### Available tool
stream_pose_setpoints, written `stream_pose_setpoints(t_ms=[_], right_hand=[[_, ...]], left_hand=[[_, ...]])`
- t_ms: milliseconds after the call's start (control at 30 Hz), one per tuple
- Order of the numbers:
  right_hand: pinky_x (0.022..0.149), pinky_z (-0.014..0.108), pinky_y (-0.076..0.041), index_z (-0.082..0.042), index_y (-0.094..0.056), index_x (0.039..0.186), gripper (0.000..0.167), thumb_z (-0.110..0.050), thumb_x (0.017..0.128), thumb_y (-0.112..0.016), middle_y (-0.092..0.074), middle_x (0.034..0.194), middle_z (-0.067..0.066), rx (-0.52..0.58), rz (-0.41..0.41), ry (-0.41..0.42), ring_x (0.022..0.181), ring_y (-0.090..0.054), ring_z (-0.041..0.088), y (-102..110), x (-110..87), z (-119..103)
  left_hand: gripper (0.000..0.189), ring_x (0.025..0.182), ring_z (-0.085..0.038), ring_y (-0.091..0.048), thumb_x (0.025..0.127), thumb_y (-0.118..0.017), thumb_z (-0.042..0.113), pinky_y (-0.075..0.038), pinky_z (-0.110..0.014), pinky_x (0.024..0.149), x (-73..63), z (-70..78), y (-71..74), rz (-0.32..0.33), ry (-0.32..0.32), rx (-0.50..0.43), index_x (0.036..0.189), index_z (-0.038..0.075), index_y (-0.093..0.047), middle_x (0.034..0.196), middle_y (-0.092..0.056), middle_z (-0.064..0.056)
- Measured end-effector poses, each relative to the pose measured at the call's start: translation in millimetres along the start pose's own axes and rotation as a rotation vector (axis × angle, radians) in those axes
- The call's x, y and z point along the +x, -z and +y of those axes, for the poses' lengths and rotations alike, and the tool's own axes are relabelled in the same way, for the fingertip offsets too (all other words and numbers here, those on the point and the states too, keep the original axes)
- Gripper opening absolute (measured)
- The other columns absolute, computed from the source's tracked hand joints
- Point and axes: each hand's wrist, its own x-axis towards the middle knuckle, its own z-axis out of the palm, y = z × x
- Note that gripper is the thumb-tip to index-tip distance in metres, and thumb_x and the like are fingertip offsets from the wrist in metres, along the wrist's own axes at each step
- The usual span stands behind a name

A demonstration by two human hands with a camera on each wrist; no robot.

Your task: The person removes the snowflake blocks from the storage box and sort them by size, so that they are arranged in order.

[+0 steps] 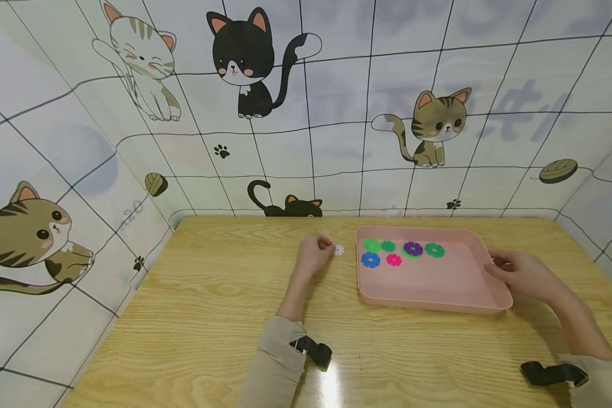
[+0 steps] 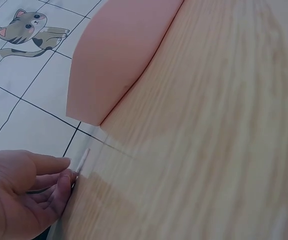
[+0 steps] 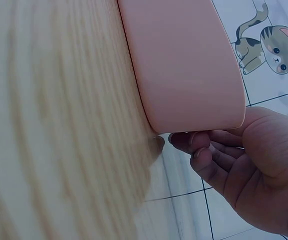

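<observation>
My left hand [image 1: 315, 253] pinches a small white notched plastic disc [image 1: 339, 250] between thumb and fingertips, just left of the pink tray [image 1: 433, 289]. In the left wrist view the disc [image 2: 85, 157] appears edge-on, close over the wooden table. At the tray's right side, my right hand [image 1: 525, 273] grips the wall, thumb over the rim and the other fingers curled against the outside. Several flower-shaped plastic discs lie in the tray's far left part: a blue one [image 1: 370, 260], a pink one [image 1: 394, 259], green ones [image 1: 434, 250] and a purple one [image 1: 413, 249] overlapping a green one.
The tray stands on a light wooden table [image 1: 209, 317], towards its far edge. Behind and beside the table hangs a white gridded covering [image 1: 336, 147] with cartoon cats. A black strap device [image 1: 313, 350] sits on the left sleeve, another [image 1: 553, 374] on the right.
</observation>
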Motion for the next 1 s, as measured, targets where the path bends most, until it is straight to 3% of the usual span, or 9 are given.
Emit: stream_pose_setpoints(t_ms=[333,633,1000], right_hand=[[0.066,0.025,-0.053,0.019,-0.055,0.127,0.045,-0.017,0.101,-0.061,-0.068,0.100,0.020,-0.007,-0.004,-0.004,0.096,-0.068,0.046,0,-0.2,1],[0.066,0.025,-0.053,0.020,-0.054,0.127,0.045,-0.016,0.101,-0.061,-0.068,0.102,0.023,0.009,-0.003,0.005,0.096,-0.068,0.047,0,-0.3,3],[0.068,0.023,-0.053,0.020,-0.052,0.131,0.049,-0.020,0.102,-0.060,-0.066,0.110,0.032,0.013,-0.014,-0.010,0.102,-0.065,0.052,0,-0.4,5]], left_hand=[[0.015,0.082,-0.017,-0.059,0.095,-0.070,0.014,-0.050,-0.028,0.071,-2.2,4.8,2.2,-0.009,-0.014,-0.037,0.104,0.001,-0.069,0.091,-0.066,-0.008],[0.015,0.079,-0.017,-0.060,0.095,-0.069,0.011,-0.050,-0.028,0.067,-3.3,12.4,5.1,-0.021,-0.081,-0.157,0.106,0.002,-0.068,0.089,-0.066,-0.008],[0.021,0.085,-0.016,-0.061,0.096,-0.069,0.013,-0.052,-0.027,0.077,-2.8,24.6,5.4,-0.028,-0.169,-0.213,0.113,0.000,-0.069,0.094,-0.067,-0.007]])
